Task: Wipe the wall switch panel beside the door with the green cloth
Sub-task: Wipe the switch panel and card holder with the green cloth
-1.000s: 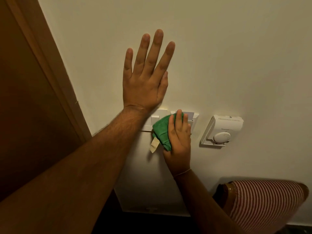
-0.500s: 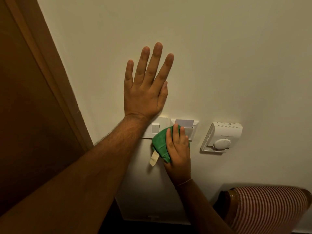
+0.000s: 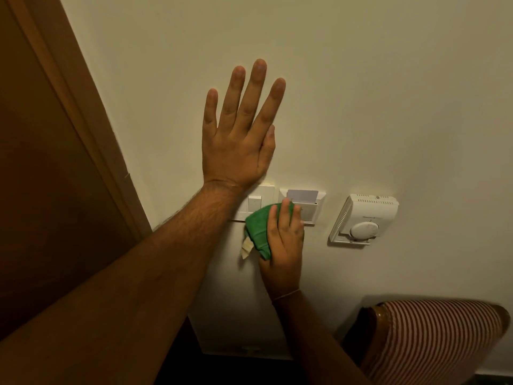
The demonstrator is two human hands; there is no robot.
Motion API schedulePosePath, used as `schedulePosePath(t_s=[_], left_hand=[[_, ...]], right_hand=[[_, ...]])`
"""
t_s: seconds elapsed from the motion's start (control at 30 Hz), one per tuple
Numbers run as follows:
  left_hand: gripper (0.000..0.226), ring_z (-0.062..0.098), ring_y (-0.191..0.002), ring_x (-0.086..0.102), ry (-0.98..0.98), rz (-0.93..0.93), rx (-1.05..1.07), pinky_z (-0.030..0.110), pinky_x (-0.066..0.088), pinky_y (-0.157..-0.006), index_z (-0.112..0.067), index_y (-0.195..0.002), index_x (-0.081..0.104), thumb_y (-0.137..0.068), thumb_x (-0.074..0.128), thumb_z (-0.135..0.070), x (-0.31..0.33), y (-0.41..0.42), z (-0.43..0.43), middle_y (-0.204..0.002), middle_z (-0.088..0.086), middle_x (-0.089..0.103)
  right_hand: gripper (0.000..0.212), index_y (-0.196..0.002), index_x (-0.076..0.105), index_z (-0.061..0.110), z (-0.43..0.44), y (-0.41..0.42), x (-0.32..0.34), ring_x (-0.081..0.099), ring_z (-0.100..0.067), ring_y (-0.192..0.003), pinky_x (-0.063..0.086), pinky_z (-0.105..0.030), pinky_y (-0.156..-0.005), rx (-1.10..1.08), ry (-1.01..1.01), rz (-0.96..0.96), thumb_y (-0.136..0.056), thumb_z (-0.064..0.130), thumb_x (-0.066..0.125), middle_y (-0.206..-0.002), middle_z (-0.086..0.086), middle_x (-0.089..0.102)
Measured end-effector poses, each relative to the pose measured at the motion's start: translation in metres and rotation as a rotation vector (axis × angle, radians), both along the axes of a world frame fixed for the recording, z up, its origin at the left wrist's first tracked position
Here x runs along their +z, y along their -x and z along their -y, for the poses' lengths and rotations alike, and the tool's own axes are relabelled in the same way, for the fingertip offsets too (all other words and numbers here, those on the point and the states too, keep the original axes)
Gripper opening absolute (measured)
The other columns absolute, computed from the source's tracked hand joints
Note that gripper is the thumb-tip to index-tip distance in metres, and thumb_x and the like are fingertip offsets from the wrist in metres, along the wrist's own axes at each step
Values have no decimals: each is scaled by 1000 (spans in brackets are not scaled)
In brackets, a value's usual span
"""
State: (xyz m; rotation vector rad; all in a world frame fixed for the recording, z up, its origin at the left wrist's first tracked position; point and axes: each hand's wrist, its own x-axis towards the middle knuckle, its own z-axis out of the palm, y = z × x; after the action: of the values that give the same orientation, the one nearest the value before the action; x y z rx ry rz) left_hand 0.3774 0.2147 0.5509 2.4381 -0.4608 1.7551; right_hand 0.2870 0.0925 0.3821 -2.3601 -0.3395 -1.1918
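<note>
The white wall switch panel (image 3: 256,202) sits on the cream wall just right of the door; its right half is a key-card slot (image 3: 313,204) with a pale card in it. My right hand (image 3: 283,240) presses the bunched green cloth (image 3: 256,226) flat against the panel's lower middle, covering part of it. A pale label hangs from the cloth's lower left. My left hand (image 3: 238,140) rests flat on the wall just above the panel, fingers spread, holding nothing. Its forearm hides the panel's left end.
The brown wooden door (image 3: 41,162) and its frame (image 3: 91,126) fill the left side. A white thermostat (image 3: 363,219) with a round dial is mounted right of the panel. A red-and-white striped chair back (image 3: 433,340) stands at the lower right.
My right hand has slid the green cloth down across the panel, uncovering the card slot's upper part. My left hand has stayed flat on the wall above.
</note>
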Motion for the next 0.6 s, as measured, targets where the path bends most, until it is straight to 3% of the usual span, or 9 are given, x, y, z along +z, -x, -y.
schedulePosePath(t_s=[0.07,0.2,0.3,0.43,0.53,0.6], left_hand=[[76,19,-168,-20,2,-4,7,53,-5,-138,-32,-176,-7,-115,39,-36,-1,0,0,-183,7,7],[77,18,-168,-19,-3,11,18,53,-5,-138,-32,-175,-6,-115,41,-35,0,0,0,-182,8,11],[75,19,-168,-15,-3,16,8,54,-2,-138,-31,-175,-4,-115,40,-35,1,0,1,-182,9,13],[75,24,-174,-6,-10,22,10,54,-2,-138,-31,-175,-5,-115,40,-34,0,1,1,-182,8,13],[75,20,-171,-11,-11,22,12,54,-2,-138,-31,-175,-4,-116,41,-34,0,2,1,-182,9,12],[76,19,-168,-15,-10,17,21,54,-2,-138,-31,-175,-5,-115,42,-34,0,2,0,-182,8,11]], right_hand=[[61,-164,23,8,4,-2,-2,-4,-24,-166,2,-41,-134,10,16,24,-112,33,42,-178,3,-5],[93,-160,28,-3,33,0,-7,1,-29,-165,16,-56,-131,-108,-217,41,-87,6,84,-177,-3,3],[88,-161,27,-2,27,0,-1,-1,-27,-166,13,-55,-132,-126,-315,53,-88,-2,77,-177,1,0],[71,-163,21,5,-13,-3,9,-11,-23,-165,-2,-39,-134,-76,-131,12,-105,33,49,-177,-2,-6],[64,-164,21,6,-19,-4,10,-7,-24,-165,0,-40,-134,-48,-83,12,-108,32,40,-177,2,-8],[67,-164,22,7,-1,-3,6,-5,-25,-165,4,-42,-134,-46,-97,49,-109,36,46,-177,2,-6]])
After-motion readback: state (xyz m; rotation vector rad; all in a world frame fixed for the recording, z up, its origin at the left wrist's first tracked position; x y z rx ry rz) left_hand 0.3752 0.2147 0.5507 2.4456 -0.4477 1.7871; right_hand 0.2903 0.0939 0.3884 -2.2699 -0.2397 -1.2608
